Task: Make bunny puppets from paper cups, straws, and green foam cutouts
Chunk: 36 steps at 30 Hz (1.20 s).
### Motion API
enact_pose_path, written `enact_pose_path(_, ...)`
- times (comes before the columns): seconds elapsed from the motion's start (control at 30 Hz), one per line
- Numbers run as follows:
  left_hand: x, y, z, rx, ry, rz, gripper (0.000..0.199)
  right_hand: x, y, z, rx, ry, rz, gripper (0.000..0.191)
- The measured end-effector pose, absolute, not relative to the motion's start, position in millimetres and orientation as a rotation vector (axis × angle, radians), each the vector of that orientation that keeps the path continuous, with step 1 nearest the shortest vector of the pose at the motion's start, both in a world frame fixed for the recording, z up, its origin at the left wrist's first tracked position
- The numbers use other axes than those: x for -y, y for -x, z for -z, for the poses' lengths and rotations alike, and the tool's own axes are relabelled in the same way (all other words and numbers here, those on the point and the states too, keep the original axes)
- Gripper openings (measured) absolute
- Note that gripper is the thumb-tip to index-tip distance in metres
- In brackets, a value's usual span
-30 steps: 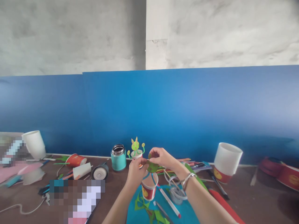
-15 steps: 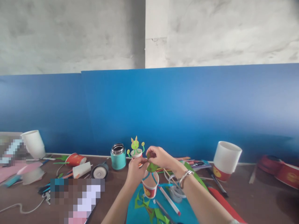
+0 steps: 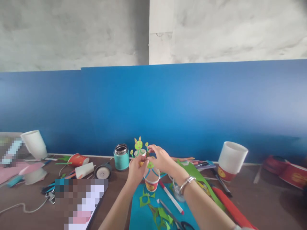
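Note:
A red-and-white paper cup (image 3: 152,186) stands upright on a blue sheet (image 3: 137,210), with two blue strips rising from inside it to a green paper cutout (image 3: 150,164). My left hand (image 3: 137,166) pinches the cutout's upper left edge between thumb and fingers. From the other side, my right hand (image 3: 161,158) closes its fingertips at the cutout's top, by a small dark piece. Fingers cover much of the cutout. Just behind stands another cup figure with a green eared face (image 3: 138,145) and curled arms.
Scissors (image 3: 177,222), a red-capped marker (image 3: 172,198) and green paper scraps (image 3: 158,214) lie in front. A turquoise flask (image 3: 121,160) stands behind left, near its lid (image 3: 103,172). Stacked paper cups (image 3: 232,159) stand at right, beside a red strip (image 3: 233,207).
The view has tipped slightly downward. Both hands and the cup with the green cutout have shifted a little away and left. Both hands still pinch the cutout.

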State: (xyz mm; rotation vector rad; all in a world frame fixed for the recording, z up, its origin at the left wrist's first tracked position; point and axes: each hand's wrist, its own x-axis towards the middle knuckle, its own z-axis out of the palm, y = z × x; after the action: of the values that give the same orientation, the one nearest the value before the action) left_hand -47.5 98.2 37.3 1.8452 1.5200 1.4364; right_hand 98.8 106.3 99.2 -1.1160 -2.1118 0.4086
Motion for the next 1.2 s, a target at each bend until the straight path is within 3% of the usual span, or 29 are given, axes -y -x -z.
enact_pose_path(0.13, -106, 59, -35, -1.440, -1.765, -1.455, 0.020, -83, -106, -107, 1.936, 1.047, -0.197, 0.031)
enact_pose_path(0.23, -112, 67, -34, -1.430, -1.699, -1.491, 0.025, -59, -114, -102, 1.872, 1.120, -0.376, 0.015)
enact_pose_path(0.37, -128, 73, -33, -1.457, -1.683, -1.502, 0.025, -34, -113, -64, 2.331, 1.307, -0.653, 0.015)
enact_pose_path(0.57, -152, 73, -27, -1.616, -1.794, -1.428, 0.015, -23, -90, -13, 2.399, 1.745, -0.464, 0.020)
enact_pose_path(0.77, -142, 69, -25, -1.737, -1.993, -1.457, 0.036, -24, -78, -12, 2.379, 1.840, -0.539, 0.021)
enact_pose_path(0.9, -133, 67, -24, -1.755, -2.119, -1.470, 0.034, -23, -77, -12, 2.358, 1.873, -0.538, 0.030)
enact_pose_path(1.2, -123, 59, -25, -1.749, -2.310, -1.598, 0.029, -22, -78, -4, 2.390, 1.764, -0.563, 0.029)
